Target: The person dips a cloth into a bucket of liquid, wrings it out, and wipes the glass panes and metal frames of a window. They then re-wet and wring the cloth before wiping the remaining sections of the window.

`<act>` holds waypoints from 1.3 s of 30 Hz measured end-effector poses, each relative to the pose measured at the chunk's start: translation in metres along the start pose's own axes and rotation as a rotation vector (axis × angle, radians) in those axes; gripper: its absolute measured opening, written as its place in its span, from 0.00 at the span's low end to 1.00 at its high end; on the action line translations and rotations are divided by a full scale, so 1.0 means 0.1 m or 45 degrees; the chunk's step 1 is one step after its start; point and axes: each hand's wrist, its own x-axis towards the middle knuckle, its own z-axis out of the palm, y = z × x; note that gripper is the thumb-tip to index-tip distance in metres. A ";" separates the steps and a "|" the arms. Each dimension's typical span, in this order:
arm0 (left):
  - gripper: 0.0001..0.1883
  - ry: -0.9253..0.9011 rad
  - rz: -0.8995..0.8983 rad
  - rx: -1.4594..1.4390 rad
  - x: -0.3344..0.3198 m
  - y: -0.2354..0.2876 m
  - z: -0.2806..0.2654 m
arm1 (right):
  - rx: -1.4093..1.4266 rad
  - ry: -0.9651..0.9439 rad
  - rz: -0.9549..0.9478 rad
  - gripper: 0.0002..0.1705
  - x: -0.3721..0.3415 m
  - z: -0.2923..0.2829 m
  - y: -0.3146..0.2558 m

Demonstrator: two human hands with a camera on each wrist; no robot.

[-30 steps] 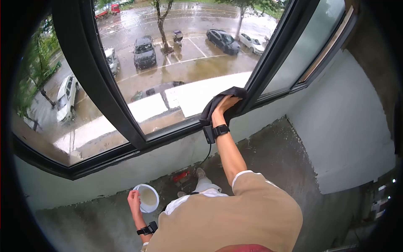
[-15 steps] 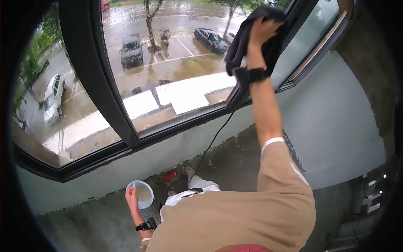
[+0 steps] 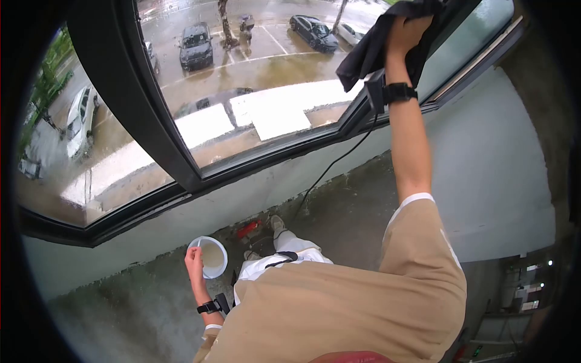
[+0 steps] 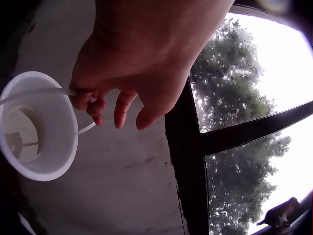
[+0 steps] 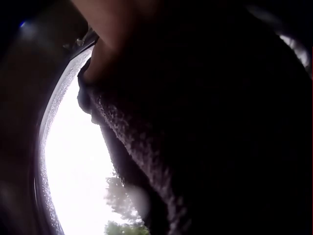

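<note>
Up at the right side of the window, my right hand grips a dark cloth against the black window frame. Its folds spread to both sides of the hand and cover part of the glass; in the right wrist view the fuzzy cloth fills most of the picture and hides the fingers. Low on the left, my left hand holds a white bucket by its handle. Fingers curl round that thin white handle in the left wrist view, and cloudy liquid shows inside the bucket.
A low pale wall runs under the window, above a rough grey floor. A red object lies by the wall near a shoe. A black cable hangs from the right wrist device. Parked cars stand outside.
My right hand has carried the cloth from the lower sill corner up and to the right along the window frame. The left hand keeps hold of the bucket with little movement.
</note>
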 end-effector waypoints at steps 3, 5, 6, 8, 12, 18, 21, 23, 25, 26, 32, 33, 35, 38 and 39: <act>0.10 -0.021 -0.019 0.035 -0.07 0.04 -0.03 | 0.161 -0.275 -0.048 0.44 -0.45 -0.35 -0.36; 0.10 -0.030 -0.008 0.053 -0.09 0.07 -0.04 | 0.063 -0.248 0.053 0.44 -0.95 -0.44 -0.22; 0.10 -0.022 -0.013 0.050 -0.08 0.06 -0.03 | 0.036 -0.263 0.083 0.44 -1.18 -0.49 -0.16; 0.10 0.000 -0.018 0.052 -0.07 0.08 -0.04 | 0.007 -0.314 0.144 0.43 -1.55 -0.64 -0.17; 0.09 -0.005 -0.026 0.074 -0.13 0.14 -0.05 | -0.014 -0.346 0.324 0.41 -2.16 -0.81 -0.20; 0.09 0.026 -0.024 0.072 -0.19 0.21 -0.13 | -0.091 -0.421 0.564 0.40 -2.78 -1.00 -0.33; 0.09 0.045 -0.016 0.057 -0.22 0.22 -0.16 | -0.055 -0.501 0.693 0.42 -2.98 -1.12 -0.54; 0.09 0.045 -0.018 0.072 -0.23 0.22 -0.20 | 0.001 -0.527 0.844 0.43 -3.02 -1.22 -0.77; 0.09 0.044 -0.019 0.045 -0.25 0.23 -0.23 | -0.031 -0.510 1.045 0.42 -3.17 -1.24 -0.87; 0.09 0.058 -0.018 0.046 -0.27 0.25 -0.25 | -0.019 -0.510 1.044 0.43 -3.23 -1.24 -0.85; 0.09 0.111 -0.045 0.017 -0.38 0.23 -0.40 | -0.005 -0.432 1.021 0.39 -3.40 -1.24 -0.91; 0.08 0.125 -0.051 0.015 -0.38 0.20 -0.42 | -0.046 -0.404 1.028 0.36 -3.44 -1.22 -0.91; 0.08 0.147 -0.057 0.003 -0.38 0.14 -0.44 | -0.044 -0.331 1.253 0.22 -3.23 -1.27 -1.11; 0.08 0.169 -0.073 -0.012 -0.40 0.08 -0.46 | 0.295 -0.049 1.728 0.12 -2.82 -1.36 -1.51; 0.08 0.177 -0.073 0.000 -0.42 0.06 -0.46 | 0.291 -0.062 1.727 0.12 -2.69 -1.44 -1.61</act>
